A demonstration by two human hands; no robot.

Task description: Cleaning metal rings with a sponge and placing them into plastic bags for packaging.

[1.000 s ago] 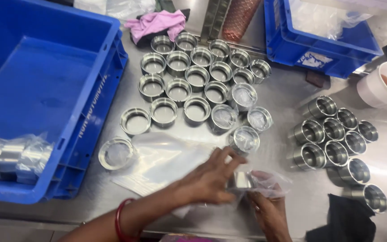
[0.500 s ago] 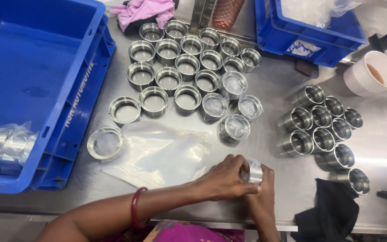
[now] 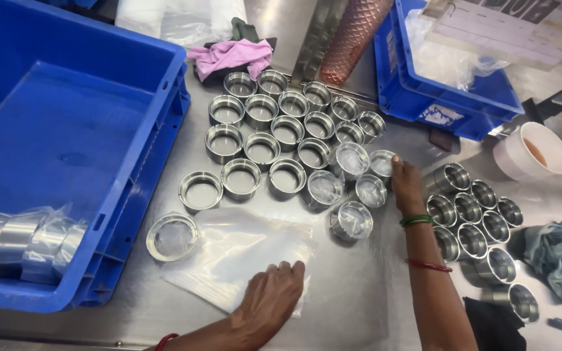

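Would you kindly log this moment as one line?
left hand: flat on clear bags | right hand: at bagged ring | table: steel rings

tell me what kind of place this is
Probably a factory packing or inspection bench: rows of machined metal rings on a steel table, blue crates, and clear bags under the left hand. Some rings are already bagged.

Left hand (image 3: 269, 300) flat on clear plastic bags (image 3: 242, 257) on steel desk (image 3: 359, 299); right hand (image 3: 406, 185) touching bagged shiny metal ring (image 3: 383, 162) beside rows of unbagged rings (image 3: 274, 127).
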